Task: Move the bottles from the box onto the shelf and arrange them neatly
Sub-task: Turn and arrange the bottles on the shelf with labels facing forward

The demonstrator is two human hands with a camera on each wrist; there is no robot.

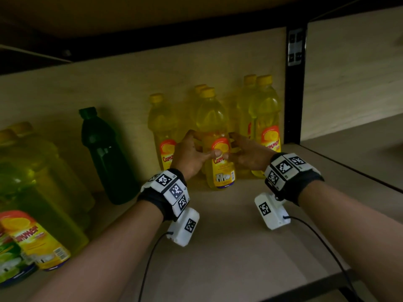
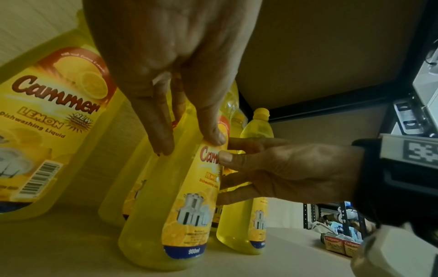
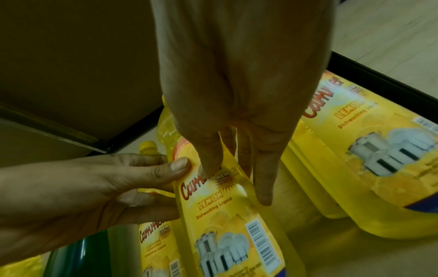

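A yellow Cammer lemon dish-liquid bottle (image 1: 220,127) stands upright on the wooden shelf (image 1: 239,247), in front of several like bottles. My left hand (image 1: 202,144) grips its left side, thumb on the label. My right hand (image 1: 231,147) grips its right side, thumb beside the left thumb. The left wrist view shows my left hand (image 2: 189,142) curled round the bottle (image 2: 180,206) from above. In the right wrist view my right hand (image 3: 237,180) pinches the same bottle (image 3: 225,234) at the label. The box is out of view.
Other yellow bottles stand behind and beside, one to the left (image 1: 162,131) and two to the right (image 1: 267,118). A dark green bottle (image 1: 104,153) and large yellow jugs (image 1: 32,182) fill the left. A black upright post (image 1: 294,94) bounds the bay on the right.
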